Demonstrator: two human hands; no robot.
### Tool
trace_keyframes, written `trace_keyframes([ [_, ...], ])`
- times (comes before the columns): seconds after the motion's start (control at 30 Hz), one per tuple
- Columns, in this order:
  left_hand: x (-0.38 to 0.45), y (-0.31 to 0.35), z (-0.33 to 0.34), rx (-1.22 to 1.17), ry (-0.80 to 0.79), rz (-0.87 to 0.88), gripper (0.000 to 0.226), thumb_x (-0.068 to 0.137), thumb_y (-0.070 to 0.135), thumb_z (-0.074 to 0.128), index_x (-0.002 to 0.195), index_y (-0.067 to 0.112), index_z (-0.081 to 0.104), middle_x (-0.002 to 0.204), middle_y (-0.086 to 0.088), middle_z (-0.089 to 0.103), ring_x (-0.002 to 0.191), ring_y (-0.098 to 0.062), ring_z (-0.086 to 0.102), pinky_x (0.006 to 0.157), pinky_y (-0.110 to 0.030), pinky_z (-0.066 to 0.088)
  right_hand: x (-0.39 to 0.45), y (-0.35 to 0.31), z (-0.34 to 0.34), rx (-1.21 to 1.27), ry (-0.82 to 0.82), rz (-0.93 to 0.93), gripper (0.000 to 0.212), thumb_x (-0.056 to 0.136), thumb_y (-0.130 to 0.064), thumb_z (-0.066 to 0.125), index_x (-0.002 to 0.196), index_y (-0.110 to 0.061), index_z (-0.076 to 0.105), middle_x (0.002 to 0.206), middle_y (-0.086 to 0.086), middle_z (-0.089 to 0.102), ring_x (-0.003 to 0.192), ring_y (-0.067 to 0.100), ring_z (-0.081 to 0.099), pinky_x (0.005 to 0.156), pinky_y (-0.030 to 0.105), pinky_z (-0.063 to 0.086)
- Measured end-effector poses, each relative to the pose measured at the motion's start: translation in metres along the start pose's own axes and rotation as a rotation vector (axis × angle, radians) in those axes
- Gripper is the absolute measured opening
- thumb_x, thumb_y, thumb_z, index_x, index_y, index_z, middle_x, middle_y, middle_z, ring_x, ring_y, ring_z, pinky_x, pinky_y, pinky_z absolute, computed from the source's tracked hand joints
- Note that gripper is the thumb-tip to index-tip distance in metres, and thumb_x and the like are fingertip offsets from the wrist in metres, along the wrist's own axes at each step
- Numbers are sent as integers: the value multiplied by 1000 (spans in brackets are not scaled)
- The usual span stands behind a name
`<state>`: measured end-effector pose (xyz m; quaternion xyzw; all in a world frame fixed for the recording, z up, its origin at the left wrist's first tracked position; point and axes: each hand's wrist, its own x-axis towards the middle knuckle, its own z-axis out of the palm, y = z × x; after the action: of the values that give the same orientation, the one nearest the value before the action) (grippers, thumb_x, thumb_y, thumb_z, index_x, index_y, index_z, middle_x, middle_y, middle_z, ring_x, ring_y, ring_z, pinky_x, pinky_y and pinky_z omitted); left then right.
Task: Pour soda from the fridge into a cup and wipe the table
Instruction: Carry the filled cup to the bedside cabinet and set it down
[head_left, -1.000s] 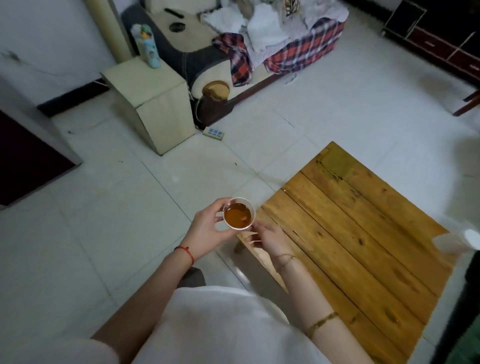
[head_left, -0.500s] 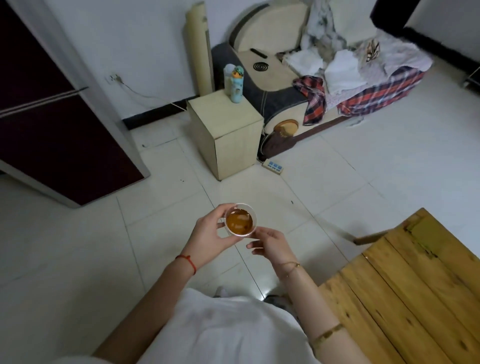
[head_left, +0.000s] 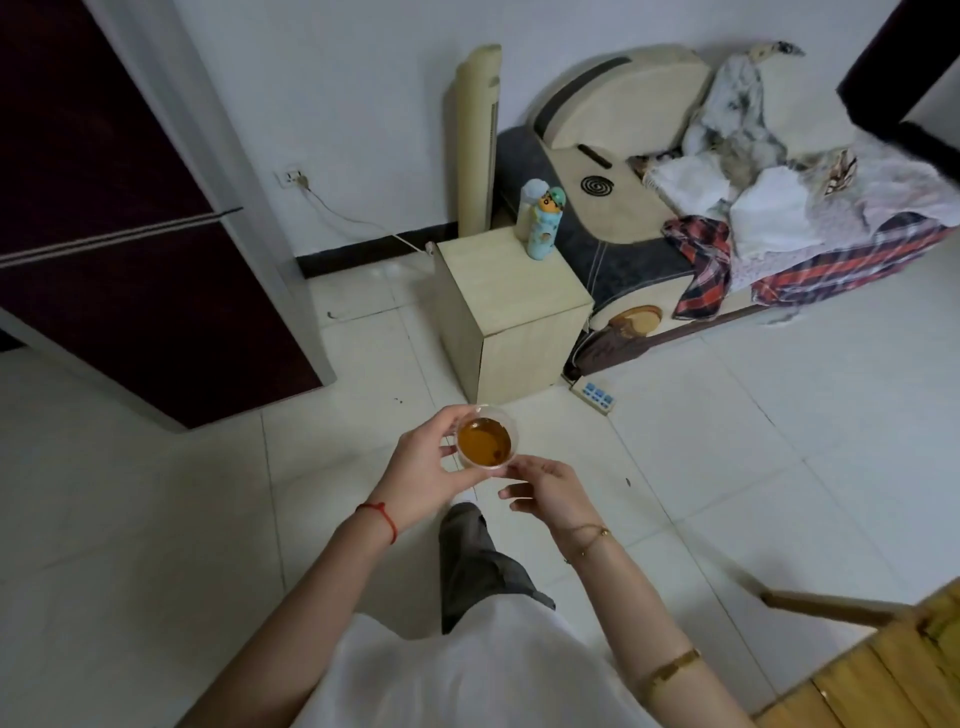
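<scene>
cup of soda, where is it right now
In the head view the cup is mid-frame above the tiled floor, gripped by the left hand, the right hand touching its near rim, in front of the small cabinet.

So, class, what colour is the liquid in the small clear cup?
Amber-brown liquid in the small clear cup, seen clearly in the head view.

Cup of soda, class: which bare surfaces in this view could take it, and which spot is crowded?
The cup could go on the small cabinet, whose top is bare in front of the bottle at its back corner, or on the wooden table corner, lower right. The sofa is crowded with heaped clothes.
</scene>
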<state>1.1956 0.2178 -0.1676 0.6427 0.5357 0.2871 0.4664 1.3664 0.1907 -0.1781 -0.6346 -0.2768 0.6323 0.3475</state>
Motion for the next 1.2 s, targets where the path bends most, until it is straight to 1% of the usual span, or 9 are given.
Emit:
trace_keyframes([
  [0.1, 55, 6, -16, 13, 10, 8, 66, 69, 27, 86, 128, 29, 55, 120, 17, 59, 116, 4, 51, 95, -12, 46, 48, -39, 3, -18, -8, -7, 27, 99, -5, 42, 98, -4, 69, 87, 4, 71, 66, 16, 60, 63, 24, 51],
  [0.27, 156, 23, -46, 60, 26, 23, 63, 71, 30, 84, 122, 40, 49, 113, 35, 50, 108, 18, 47, 85, 2, 39, 127, -114, 4, 8, -18, -32, 29, 98, -5, 41, 92, -7, 69, 87, 4, 71, 66, 17, 60, 62, 24, 51],
  [0.4, 233, 34, -59, 63, 27, 34, 61, 72, 26, 85, 125, 31, 53, 114, 29, 55, 104, 27, 46, 89, 0, 41, 186, -162, 1, 35, 1, -44, 31, 100, -6, 39, 96, -6, 69, 96, 9, 71, 64, 17, 61, 62, 24, 50],
  [0.57, 314, 38, -72, 71, -36, 42, 67, 72, 34, 83, 132, 31, 52, 125, 18, 58, 117, 1, 53, 92, -11, 44, 242, -208, -3, 64, 32, -54, 32, 100, -6, 38, 87, -9, 68, 93, 11, 69, 63, 18, 57, 59, 23, 49],
  [0.83, 417, 31, -81, 76, -161, 73, 70, 73, 26, 83, 135, 24, 50, 130, 10, 58, 119, -7, 52, 82, 4, 40, 319, -244, -10, 137, 150, -12, 27, 100, -6, 40, 106, -2, 66, 97, 11, 71, 63, 16, 61, 58, 21, 50],
  [0.9, 445, 26, -84, 71, -210, 78, 70, 74, 24, 83, 135, 24, 50, 130, 10, 58, 119, -6, 52, 86, -1, 43, 338, -251, -9, 164, 185, -2, 28, 100, -7, 40, 109, -2, 66, 97, 10, 71, 63, 15, 61, 57, 20, 51],
  [1.0, 488, 15, -90, 55, -296, 100, 70, 73, 23, 84, 134, 26, 51, 131, 11, 59, 123, -6, 53, 100, -24, 49, 369, -259, -2, 181, 256, 15, 30, 100, -8, 39, 113, -2, 66, 96, 8, 71, 64, 15, 61, 57, 21, 51],
  [1.03, 502, 11, -93, 54, -327, 108, 69, 72, 23, 84, 133, 27, 51, 131, 12, 59, 124, -6, 53, 102, -27, 49, 379, -262, 1, 186, 284, 24, 31, 100, -8, 38, 114, -2, 66, 96, 7, 70, 65, 15, 61, 58, 22, 51],
  [1.2, 576, 4, -112, 102, -495, 191, 69, 73, 25, 83, 133, 32, 50, 131, 14, 58, 125, -4, 52, 104, -25, 46, 425, -285, 27, 313, 442, 55, 28, 101, -10, 40, 114, -4, 65, 92, 4, 69, 64, 15, 61, 55, 20, 52],
])
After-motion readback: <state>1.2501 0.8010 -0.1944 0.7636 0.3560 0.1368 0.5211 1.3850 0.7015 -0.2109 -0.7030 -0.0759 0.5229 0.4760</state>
